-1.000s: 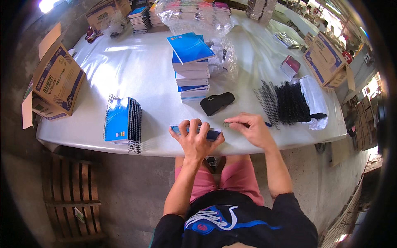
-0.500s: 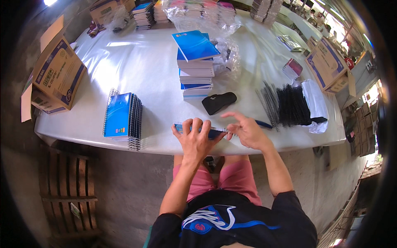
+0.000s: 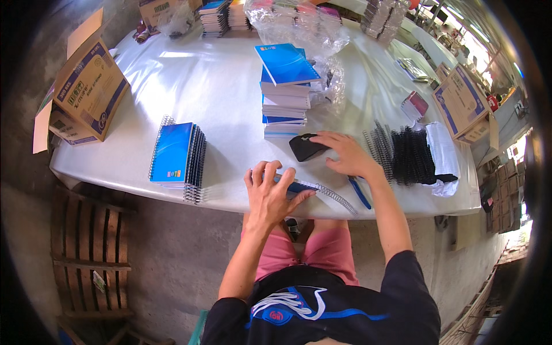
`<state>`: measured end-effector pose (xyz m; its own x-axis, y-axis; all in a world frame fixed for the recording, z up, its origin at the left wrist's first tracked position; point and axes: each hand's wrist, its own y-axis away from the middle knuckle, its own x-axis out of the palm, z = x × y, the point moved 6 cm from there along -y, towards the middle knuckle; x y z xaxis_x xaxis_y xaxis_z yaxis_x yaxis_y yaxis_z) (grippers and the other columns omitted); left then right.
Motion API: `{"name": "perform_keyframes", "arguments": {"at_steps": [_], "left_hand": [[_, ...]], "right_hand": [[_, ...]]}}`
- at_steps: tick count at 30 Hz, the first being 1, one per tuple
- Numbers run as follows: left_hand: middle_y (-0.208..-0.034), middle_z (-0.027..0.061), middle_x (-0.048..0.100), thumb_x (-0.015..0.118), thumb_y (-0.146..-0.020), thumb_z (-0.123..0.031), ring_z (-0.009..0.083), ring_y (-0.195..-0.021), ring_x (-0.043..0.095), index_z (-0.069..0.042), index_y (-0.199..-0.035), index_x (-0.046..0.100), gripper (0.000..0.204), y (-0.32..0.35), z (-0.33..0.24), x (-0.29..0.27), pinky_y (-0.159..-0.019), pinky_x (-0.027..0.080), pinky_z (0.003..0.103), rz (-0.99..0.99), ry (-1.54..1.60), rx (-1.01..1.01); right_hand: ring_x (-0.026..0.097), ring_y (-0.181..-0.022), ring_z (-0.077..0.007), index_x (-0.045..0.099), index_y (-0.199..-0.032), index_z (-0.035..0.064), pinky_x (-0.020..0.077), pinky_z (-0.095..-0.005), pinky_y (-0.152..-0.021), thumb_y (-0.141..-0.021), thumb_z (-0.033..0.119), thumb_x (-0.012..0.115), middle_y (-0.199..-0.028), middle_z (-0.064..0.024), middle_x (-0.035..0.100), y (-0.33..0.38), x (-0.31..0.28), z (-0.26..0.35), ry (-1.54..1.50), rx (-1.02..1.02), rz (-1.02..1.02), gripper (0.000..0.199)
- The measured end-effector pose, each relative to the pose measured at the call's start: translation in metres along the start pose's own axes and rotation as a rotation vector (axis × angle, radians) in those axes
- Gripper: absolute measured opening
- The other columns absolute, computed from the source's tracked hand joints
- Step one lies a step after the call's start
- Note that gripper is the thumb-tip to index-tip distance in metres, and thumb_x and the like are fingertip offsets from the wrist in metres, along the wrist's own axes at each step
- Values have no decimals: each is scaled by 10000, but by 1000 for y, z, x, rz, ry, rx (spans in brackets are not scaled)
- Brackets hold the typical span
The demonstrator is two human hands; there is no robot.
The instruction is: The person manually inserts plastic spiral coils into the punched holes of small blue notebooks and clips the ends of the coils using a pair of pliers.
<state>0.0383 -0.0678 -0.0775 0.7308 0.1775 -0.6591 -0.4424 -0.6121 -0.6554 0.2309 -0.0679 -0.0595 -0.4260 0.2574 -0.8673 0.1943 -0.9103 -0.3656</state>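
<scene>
My left hand [image 3: 269,192] grips a blue notebook [image 3: 296,187] held on edge near the table's front edge. A wire spiral coil [image 3: 338,198] sticks out from the notebook's right end and curves down toward the table edge. My right hand [image 3: 345,154] is off the notebook, its fingers apart over the right end of a black, soft-looking object [image 3: 306,148] whose kind I cannot make out. Just below that hand lies a blue-handled tool [image 3: 360,192], partly hidden by the wrist.
Spiral-bound notebooks [image 3: 172,152] are stacked on the left, and a taller pile of books [image 3: 284,103] stands in the middle. Black coils [image 3: 411,155] lie on the right beside white cloth [image 3: 441,150]. Cardboard boxes [image 3: 92,95] flank both sides; clear plastic wrap [image 3: 299,29] is at the back.
My right hand has left the notebook and moved up and right to the black object. The coil now trails freely from the notebook's right end. The whole view has shifted slightly.
</scene>
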Motion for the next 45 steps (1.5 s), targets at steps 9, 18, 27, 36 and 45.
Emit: {"name": "perform_keyframes", "arguments": {"at_steps": [9, 18, 27, 36, 45], "left_hand": [[-1058, 105, 504, 826, -536, -524, 372, -1159, 374, -50, -716, 559, 573, 2, 12, 6, -940, 353, 472, -15, 98, -16], [-1230, 167, 434, 854, -480, -440, 428, -1269, 276, -51, -682, 542, 538, -2, 8, 3, -1000, 314, 498, -24, 160, -10], [-1228, 189, 341, 910, -420, -424, 356, -1134, 396, -72, -784, 545, 624, 2, 42, 16, -872, 426, 461, -13, 620, -306], [-1099, 151, 362, 936, -368, -390, 314, -1117, 376, -70, -937, 411, 838, 2, 52, 23, -821, 429, 402, -87, 686, -244], [-1104, 99, 368, 967, -361, -328, 144, -856, 413, -67, -982, 312, 940, 6, 61, 36, -760, 426, 279, -20, 737, -288]], "right_hand": [[645, -980, -202, 694, -1024, -25, 474, -302, -899, -692, -46, 666, -1037, -147, 690, 39, 17, 14, -1268, 132, 154, 335], [678, -931, -217, 730, -929, 29, 500, -276, -856, -670, -134, 583, -946, -116, 715, 30, 21, -4, -673, 314, 83, 339], [665, -887, -157, 723, -961, 13, 511, -269, -808, -680, -144, 589, -966, -131, 709, 23, 2, 27, -1353, 125, -62, 348], [683, -873, -211, 736, -928, 34, 514, -288, -793, -633, -133, 630, -908, -131, 714, 11, 16, 34, -849, 73, 13, 354], [678, -796, -178, 738, -924, 43, 513, -268, -755, -674, -115, 579, -867, -125, 713, -6, 26, 37, -892, 162, 11, 336]]}}
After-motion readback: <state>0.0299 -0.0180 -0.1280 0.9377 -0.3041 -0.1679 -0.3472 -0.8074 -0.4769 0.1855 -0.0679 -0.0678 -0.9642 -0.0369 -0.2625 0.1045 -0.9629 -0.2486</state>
